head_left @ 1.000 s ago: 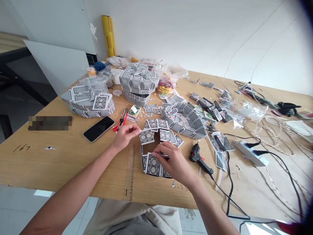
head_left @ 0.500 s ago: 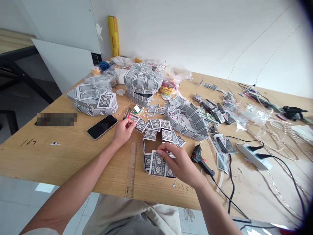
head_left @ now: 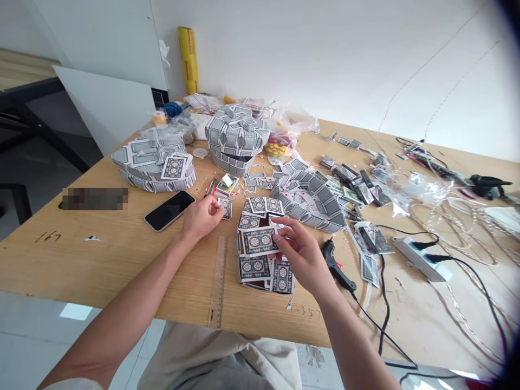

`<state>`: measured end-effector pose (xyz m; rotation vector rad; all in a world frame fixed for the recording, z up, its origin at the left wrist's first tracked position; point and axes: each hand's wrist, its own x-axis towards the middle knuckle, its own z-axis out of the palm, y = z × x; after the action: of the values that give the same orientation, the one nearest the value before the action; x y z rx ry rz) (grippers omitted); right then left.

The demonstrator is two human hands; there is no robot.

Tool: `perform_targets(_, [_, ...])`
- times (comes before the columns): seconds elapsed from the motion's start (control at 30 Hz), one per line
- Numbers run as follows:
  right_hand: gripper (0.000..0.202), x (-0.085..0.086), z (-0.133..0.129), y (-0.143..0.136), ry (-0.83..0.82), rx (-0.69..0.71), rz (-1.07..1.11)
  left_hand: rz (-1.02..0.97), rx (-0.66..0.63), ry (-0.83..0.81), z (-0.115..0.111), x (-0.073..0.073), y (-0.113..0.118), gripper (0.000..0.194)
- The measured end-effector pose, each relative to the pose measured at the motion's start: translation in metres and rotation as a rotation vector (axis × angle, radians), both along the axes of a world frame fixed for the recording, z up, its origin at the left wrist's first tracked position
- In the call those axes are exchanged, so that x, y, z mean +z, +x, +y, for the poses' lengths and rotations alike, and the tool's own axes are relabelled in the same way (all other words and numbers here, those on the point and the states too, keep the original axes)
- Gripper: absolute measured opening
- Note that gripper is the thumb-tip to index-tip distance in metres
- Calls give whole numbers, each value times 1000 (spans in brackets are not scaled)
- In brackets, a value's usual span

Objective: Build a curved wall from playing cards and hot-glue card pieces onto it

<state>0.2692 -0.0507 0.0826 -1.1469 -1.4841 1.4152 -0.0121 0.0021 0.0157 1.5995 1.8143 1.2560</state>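
Observation:
My right hand (head_left: 298,252) pinches the right end of a grey-and-white patterned playing card (head_left: 258,240). That card is held sideways over a small structure of cards (head_left: 283,276) with a brown inside, which shows through gaps. Another card (head_left: 252,267) lies across its near left part. Left of the structure, my left hand (head_left: 202,219) has its fingers closed at the edge of a playing card (head_left: 226,209) close to the table. A red-and-grey cutter (head_left: 211,187) lies just beyond these fingers.
A phone (head_left: 169,211) and a clear ruler (head_left: 219,281) lie nearby. Behind stand a lidded card box (head_left: 235,135), another card box (head_left: 152,162) and an open card tray (head_left: 311,200). Right are a glue gun (head_left: 338,265), a power strip (head_left: 422,259) and loose cords.
My right hand has moved up and turned its card from upright to sideways. A card now lies across the structure's near left part. My left hand has drawn its card slightly left, away from the structure.

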Motion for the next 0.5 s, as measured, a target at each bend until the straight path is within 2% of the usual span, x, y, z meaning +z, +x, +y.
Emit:
perform_targets(0.03, [43, 0, 0, 0, -3, -2, 4, 38, -24, 23, -2, 1, 0, 19])
perform_targets(0.1, [43, -1, 0, -1, -6, -6, -2, 57, -172, 48, -5, 4, 2, 22])
perform_targets(0.2, [44, -2, 0, -4, 15, -13, -46, -93, -494, -21, -10, 9, 10, 32])
perform_targets(0.27, [45, -3, 0, -7, 31, -15, -73, -205, -625, -107, -14, 13, 17, 36])
perform_targets(0.4, [46, -6, 0, -9, 16, 14, -84, -334, -724, -256, -19, 20, 23, 34])
perform_targets(0.5, [42, -4, -2, -7, 128, 14, -219, -438, -705, -251, -15, 23, 13, 33])
